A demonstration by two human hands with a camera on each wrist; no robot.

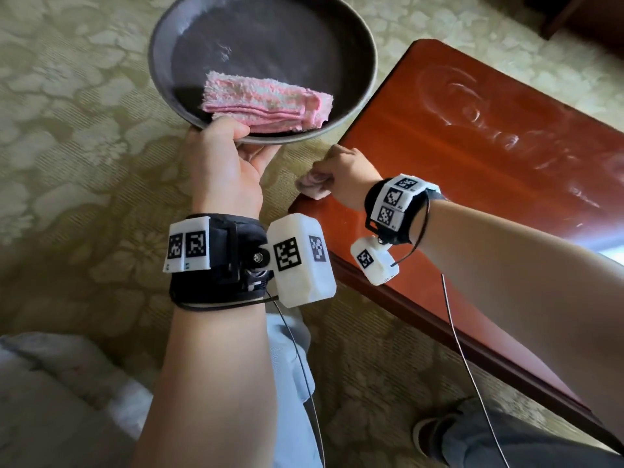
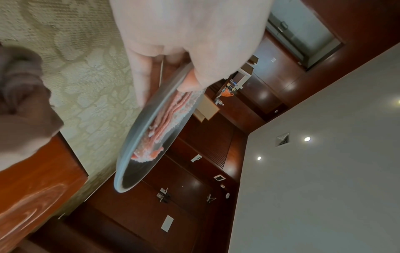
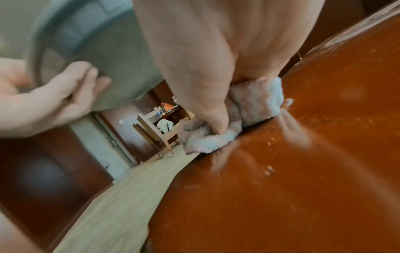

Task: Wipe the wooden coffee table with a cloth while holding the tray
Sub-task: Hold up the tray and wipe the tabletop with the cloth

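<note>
My left hand (image 1: pixel 236 143) grips the near rim of a round dark grey tray (image 1: pixel 169 38), thumb over the rim and fingers underneath (image 3: pixel 65 92). A folded pink towel (image 1: pixel 266 103) lies in the tray (image 2: pixel 127 154), also seen edge-on as the pink towel (image 2: pixel 171 118). My right hand (image 1: pixel 337 170) holds a small bunched pale cloth (image 1: pixel 312 185) against the near left corner of the reddish wooden coffee table (image 1: pixel 472 170). In the right wrist view the thumb (image 3: pixel 214 109) digs into the cloth (image 3: pixel 255 102) on the tabletop (image 3: pixel 303 171). Streaky wipe marks show on the wood.
A pale green patterned carpet (image 1: pixel 84 146) lies around the table. My legs and a shoe (image 1: pixel 435 434) are beside the table's near edge. Dark wooden wall panels (image 2: pixel 194 188) and a desk with small items (image 3: pixel 160 119) stand further off.
</note>
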